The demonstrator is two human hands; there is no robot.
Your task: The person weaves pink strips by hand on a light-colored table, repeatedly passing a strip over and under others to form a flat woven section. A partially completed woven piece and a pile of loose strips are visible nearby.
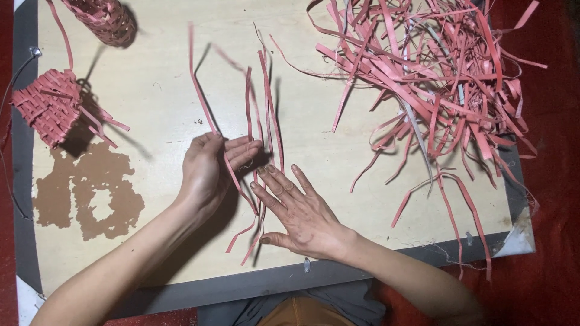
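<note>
Head view: left hand point(208, 172) fingers pinch pink strips point(257, 127); right hand point(302, 211) presses them flat, fingers spread.

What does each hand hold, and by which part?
The left hand pinches several thin pink strips near their middle. The right hand holds nothing, lying flat over the strips' lower ends.

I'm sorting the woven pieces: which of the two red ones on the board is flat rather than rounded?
The woven piece at the board's left edge: a flattish mat with loose strip ends sticking out. The other piece, at the top edge, is rounded like a small basket.
</note>
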